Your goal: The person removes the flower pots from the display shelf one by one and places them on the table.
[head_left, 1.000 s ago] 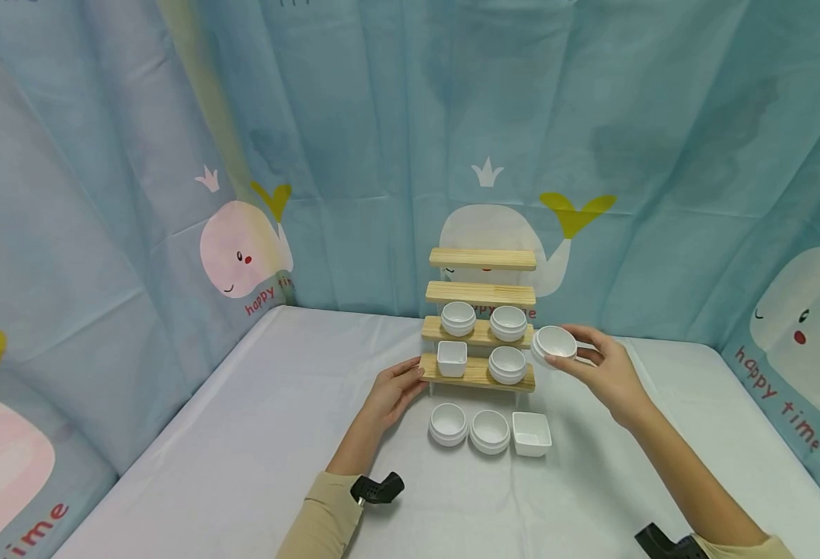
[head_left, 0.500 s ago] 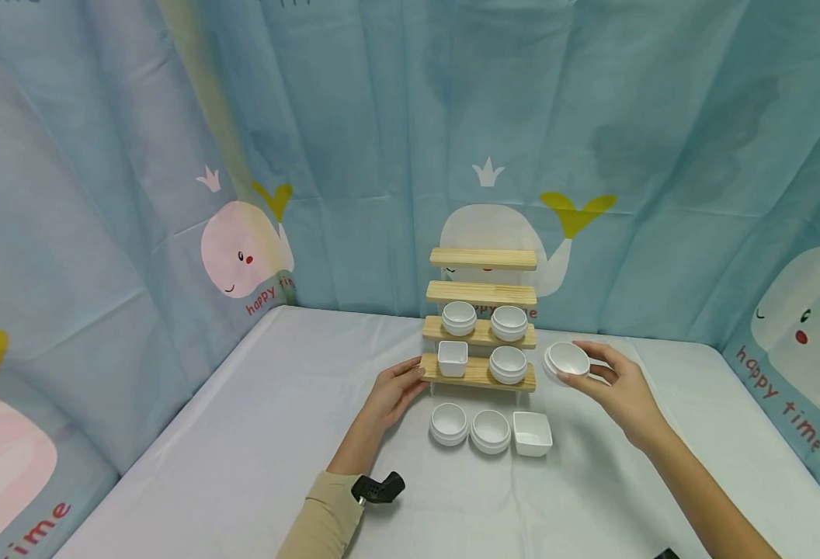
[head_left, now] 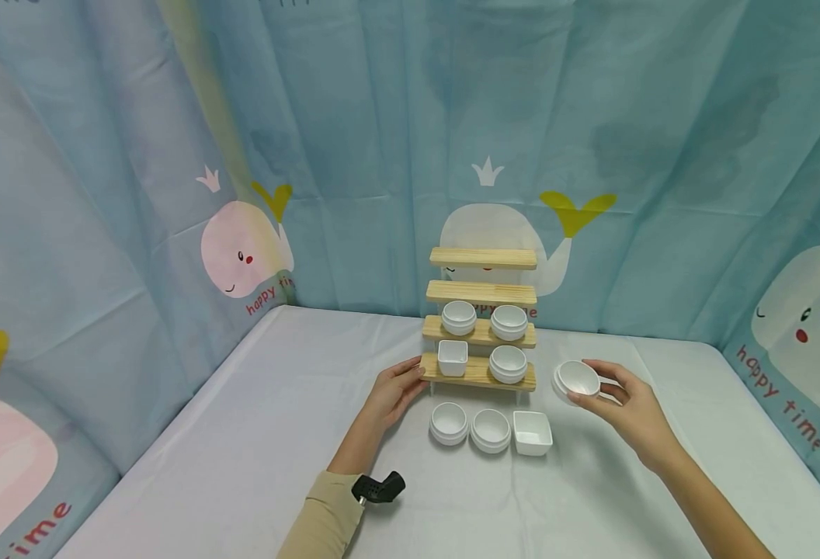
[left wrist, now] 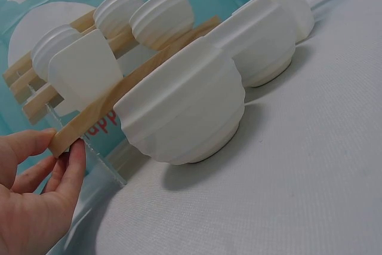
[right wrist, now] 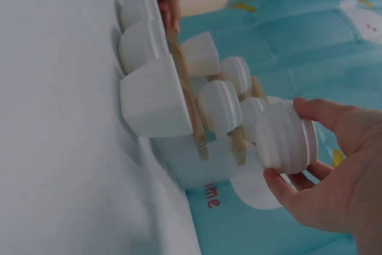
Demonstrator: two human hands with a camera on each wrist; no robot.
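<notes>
A tiered stand with wooden steps (head_left: 480, 293) stands at the back of the table. My left hand (head_left: 392, 394) pinches the left end of its lowest step, thumb on top and fingers beneath, as the left wrist view shows. My right hand (head_left: 630, 407) holds a round white bowl (head_left: 578, 379) by its rim, raised off the table to the right of the stand. On the lowest step sit a square white bowl (head_left: 453, 358) and a round white bowl (head_left: 508, 365). Two round bowls (head_left: 459, 318) stand one step higher.
In front of the stand, two round white bowls (head_left: 448, 424) and a square white bowl (head_left: 532, 433) sit in a row on the white-covered table (head_left: 242, 466). A blue curtain (head_left: 361, 155) with whale prints hangs behind and at both sides.
My right hand has drawn the round bowl away from the stand, to the right and toward me. The left hand keeps its place on the step.
</notes>
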